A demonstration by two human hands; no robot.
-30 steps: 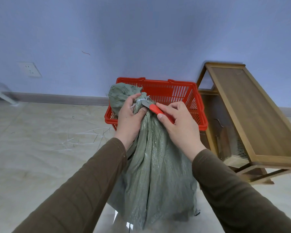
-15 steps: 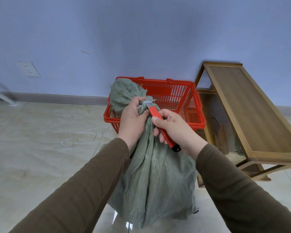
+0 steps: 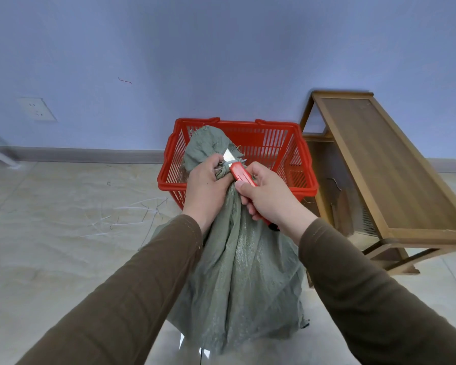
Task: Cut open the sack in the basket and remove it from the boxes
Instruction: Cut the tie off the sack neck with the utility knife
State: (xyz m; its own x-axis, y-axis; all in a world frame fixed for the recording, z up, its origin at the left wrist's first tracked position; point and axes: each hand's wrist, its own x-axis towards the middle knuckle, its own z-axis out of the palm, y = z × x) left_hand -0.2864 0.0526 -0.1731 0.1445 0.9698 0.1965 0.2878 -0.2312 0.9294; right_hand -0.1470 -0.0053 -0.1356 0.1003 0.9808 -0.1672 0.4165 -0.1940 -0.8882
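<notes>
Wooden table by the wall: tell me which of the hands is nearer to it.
Right. The right hand, holding the red knife, is on the side toward the wooden table; the left hand grips the sack neck farther away.

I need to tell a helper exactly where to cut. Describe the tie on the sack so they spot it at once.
Start at the red basket against the blue wall; the green sack stands before it. The left hand grips its bunched neck, where a thin pale tie circles the cloth, the knife blade against it.
</notes>
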